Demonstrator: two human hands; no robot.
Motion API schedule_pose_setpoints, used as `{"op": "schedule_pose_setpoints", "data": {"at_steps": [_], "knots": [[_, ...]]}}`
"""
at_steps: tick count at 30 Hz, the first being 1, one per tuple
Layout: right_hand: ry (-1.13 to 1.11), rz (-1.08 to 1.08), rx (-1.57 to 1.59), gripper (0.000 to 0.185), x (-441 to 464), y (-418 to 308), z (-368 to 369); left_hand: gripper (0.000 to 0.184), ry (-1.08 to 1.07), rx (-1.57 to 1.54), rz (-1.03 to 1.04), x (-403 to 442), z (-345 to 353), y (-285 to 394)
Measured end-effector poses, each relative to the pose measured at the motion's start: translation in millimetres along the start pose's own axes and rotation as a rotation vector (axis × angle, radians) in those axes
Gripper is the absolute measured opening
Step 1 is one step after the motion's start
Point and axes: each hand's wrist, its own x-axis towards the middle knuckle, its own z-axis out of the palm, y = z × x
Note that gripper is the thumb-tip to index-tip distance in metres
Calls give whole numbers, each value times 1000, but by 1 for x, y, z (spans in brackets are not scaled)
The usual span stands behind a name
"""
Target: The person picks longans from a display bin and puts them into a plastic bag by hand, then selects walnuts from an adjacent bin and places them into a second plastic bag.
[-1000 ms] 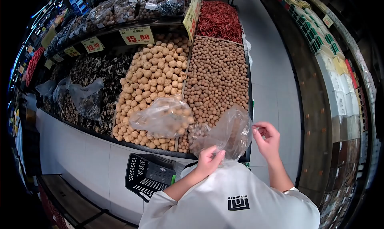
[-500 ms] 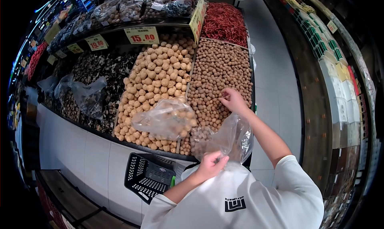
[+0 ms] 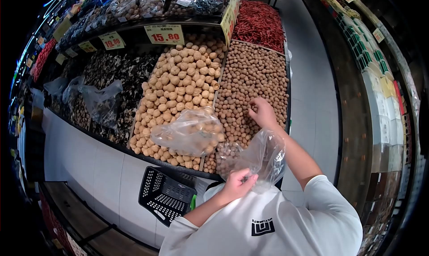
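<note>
Your left hand (image 3: 239, 184) is closed in a pinch on the clear plastic bag (image 3: 264, 155), gripping its near edge just in front of the white shirt (image 3: 263, 216). Your right hand (image 3: 263, 114) reaches forward over the small brown nuts (image 3: 254, 75), palm down, fingers loosely curled and the thumb and forefinger slightly apart; you cannot tell from this view whether it holds a nut. The bag lies at the near end of the brown-nut bin, between your hands and your body. Its long axis runs mostly sideways, from a low left part, where nuts show at or through the film, to a raised, puffed part at the right, below your right wrist. Which way its mouth points is unclear. To the left, a second plastic bag (image 3: 190, 132) rests on the pale walnuts (image 3: 178, 86), its length also roughly sideways. Beyond the brown nuts are dried red chilies (image 3: 259, 26). A price sign reading 15.80 (image 3: 164, 35) stands behind the walnuts, and a black perforated basket (image 3: 172, 194) sits below the bins, left of you.
</note>
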Motion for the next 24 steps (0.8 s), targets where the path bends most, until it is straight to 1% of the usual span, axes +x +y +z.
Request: {"op": "schedule_pose_setpoints", "data": {"at_steps": [1, 2, 3, 4, 6, 7, 8, 10, 11, 13, 14, 16, 18, 19, 21, 22, 23, 24], "knots": [[46, 74, 138, 28, -9, 2, -12, 22, 3, -15, 6, 0, 1, 1], [115, 60, 207, 26, -19, 9, -24, 23, 5, -31, 11, 0, 1, 2], [145, 103, 215, 26, -31, 16, -38, 23, -2, -30, 14, 0, 1, 3], [224, 95, 210, 25, -43, 28, -49, 24, 2, -39, 16, 0, 2, 4], [288, 216, 213, 24, -71, 51, -80, 25, -2, -49, 22, -2, 3, 3], [318, 269, 270, 24, -85, 54, -98, 25, 15, -28, 18, -3, 4, -1], [350, 322, 328, 23, -98, 52, -118, 26, 31, -6, 14, -5, 4, -2], [456, 351, 386, 24, -122, 48, -146, 25, 41, -31, 4, -6, 7, -1], [462, 352, 384, 24, -133, 40, -155, 25, 61, -60, -9, -7, 9, 1], [609, 362, 500, 26, -153, 18, -170, 25, 54, -50, 1, -4, 12, 5], [610, 361, 500, 26, -163, 7, -170, 25, 51, -38, 9, -3, 12, 7], [578, 340, 597, 29, -183, -23, -160, 24, 52, -52, 21, -4, 15, 6], [280, 280, 676, 25, -201, -59, -145, 24, 51, -66, 30, -7, 18, 5], [281, 280, 676, 25, -205, -69, -145, 23, 67, -36, 48, -9, 18, 5], [80, 49, 363, 19, -209, -82, -145, 22, 85, -3, 65, -14, 16, 5], [140, 99, 405, 14, -207, -84, -146, 21, 84, 0, 69, -17, 14, 4], [140, 97, 406, 14, -204, -74, -145, 20, 81, 3, 73, -19, 13, 3], [200, 194, 518, 14, -200, -56, -142, 20, 82, 4, 75, -21, 13, 2]]}}
